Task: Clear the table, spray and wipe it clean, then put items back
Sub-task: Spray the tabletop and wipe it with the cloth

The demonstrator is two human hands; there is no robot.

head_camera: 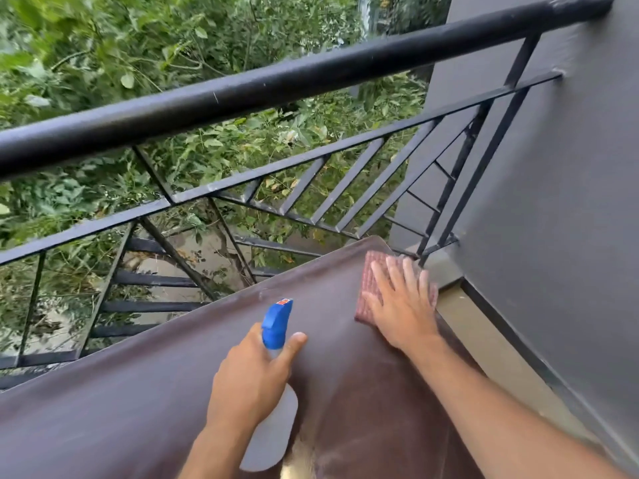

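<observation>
Nearest to camera: right forearm, reaching diagonally over the brown table [173, 409] toward its far corner by the grey wall [553, 236].
Left hand [249, 382]: wrapped tight round the neck of the spray bottle [273, 420], thumb up beside the blue trigger head [275, 323]; fingers on the far side hidden, so whether one rests on the trigger cannot be told.
Spray bottle: pale body low near the table's near edge, long axis running away from the camera, nozzle aimed out across the table toward the railing [276, 77], left of the cloth.
Right hand [401, 302]: flat, fingers spread apart, palm pressed down on the reddish cloth [370, 285]; not clamped, only bearing down.
Cloth: lying flat at the table's far corner, closest to the wall, its right part under the hand, one edge about level with the table's wall-side edge.
Key relation: unwiped bulk of the table lies left of and nearer than the cloth, toward the bottle; right hand alone placed to drag it there.
Table top: bare of objects, faint sheen near its near edge; whether wet cannot be told.
Likely step: wiping, mid-task; putting items back not yet begun.
Risk: cloth slipping off the wall-side edge.
</observation>
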